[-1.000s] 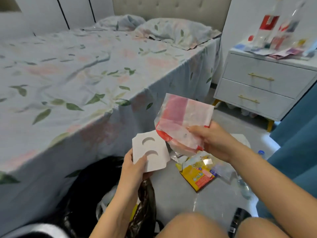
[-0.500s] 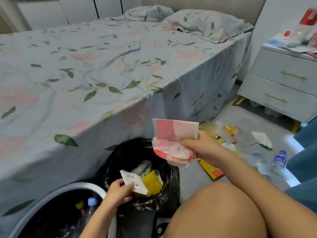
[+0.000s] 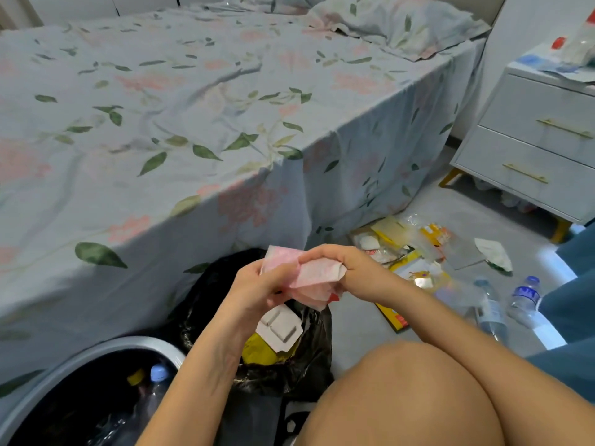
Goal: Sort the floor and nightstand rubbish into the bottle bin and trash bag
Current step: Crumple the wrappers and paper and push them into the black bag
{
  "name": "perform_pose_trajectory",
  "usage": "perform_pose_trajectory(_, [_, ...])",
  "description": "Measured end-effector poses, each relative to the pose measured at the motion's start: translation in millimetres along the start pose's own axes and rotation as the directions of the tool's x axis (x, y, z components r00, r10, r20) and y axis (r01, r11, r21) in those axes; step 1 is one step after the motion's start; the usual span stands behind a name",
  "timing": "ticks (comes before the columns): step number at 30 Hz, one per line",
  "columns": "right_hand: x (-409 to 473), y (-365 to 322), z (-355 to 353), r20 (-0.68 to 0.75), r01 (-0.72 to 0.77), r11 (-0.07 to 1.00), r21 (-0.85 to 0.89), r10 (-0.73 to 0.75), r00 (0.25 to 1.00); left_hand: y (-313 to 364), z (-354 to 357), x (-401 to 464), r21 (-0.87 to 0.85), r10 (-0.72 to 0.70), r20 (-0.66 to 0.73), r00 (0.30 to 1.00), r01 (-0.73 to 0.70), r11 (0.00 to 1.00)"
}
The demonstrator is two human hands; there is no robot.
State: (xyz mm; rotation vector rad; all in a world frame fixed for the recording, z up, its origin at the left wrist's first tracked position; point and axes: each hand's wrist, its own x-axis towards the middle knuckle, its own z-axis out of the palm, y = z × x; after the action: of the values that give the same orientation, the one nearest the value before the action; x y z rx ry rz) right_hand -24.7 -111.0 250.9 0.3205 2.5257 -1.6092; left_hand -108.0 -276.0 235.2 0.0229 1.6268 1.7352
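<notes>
Both my hands meet above the black trash bag [image 3: 309, 355]. My left hand [image 3: 257, 284] comes up from the lower left, fingers curled shut around the near end of the pink-and-white wrapper [image 3: 317, 275]. My right hand [image 3: 351, 272] reaches in from the right, wrist bent, thumb and fingers pinched on the wrapper's far end. The wrapper is crumpled between them, its red corner hanging just over the bag's mouth.

Half a second ago my left hand was low in the bag with the white card [image 3: 278, 326]; now that card lies inside the bag on a yellow packet [image 3: 257, 350], and the left hand has come up to join the right. The wrapper, held flat and open in the right hand alone before, is now bunched up.

The bag sits against the hanging edge of the floral bedsheet [image 3: 225, 140], so there is little room on that side. The grey-rimmed bottle bin [image 3: 106, 346] is just beside the bag at the lower left, with bottles inside. My bare knee [image 3: 402, 391] crowds the bag from the near right. Farther right, the floor [image 3: 354, 320] holds a scatter of packets [image 3: 415, 249] between the bed corner and the white nightstand [image 3: 528, 140], and two clear water bottles [image 3: 505, 304] lie near the teal fabric at the right edge. Open floor shows between the bag and that scatter.
</notes>
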Motion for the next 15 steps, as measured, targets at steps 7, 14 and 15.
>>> perform_pose_trajectory(7, [-1.5, 18.0, -11.1, 0.0, -0.157, 0.959, -0.237, 0.162, 0.987, -30.6, -18.8, 30.9, 0.237, 0.064, -0.172, 0.983, -0.022, 0.971])
perform_pose_trajectory(14, [-6.1, 24.7, -20.4, 0.126, -0.317, 0.737, -0.596, 0.476, 0.87, -80.8, -51.3, 80.6, 0.81, 0.036, -0.222, 0.974, 0.164, 0.563])
perform_pose_trajectory(15, [-6.3, 24.0, -20.7, 0.144, -0.327, 0.737, -0.592, 0.496, 0.857, -88.2, -54.1, 86.4, 0.87, 0.028, -0.212, 0.977, 0.175, 0.461])
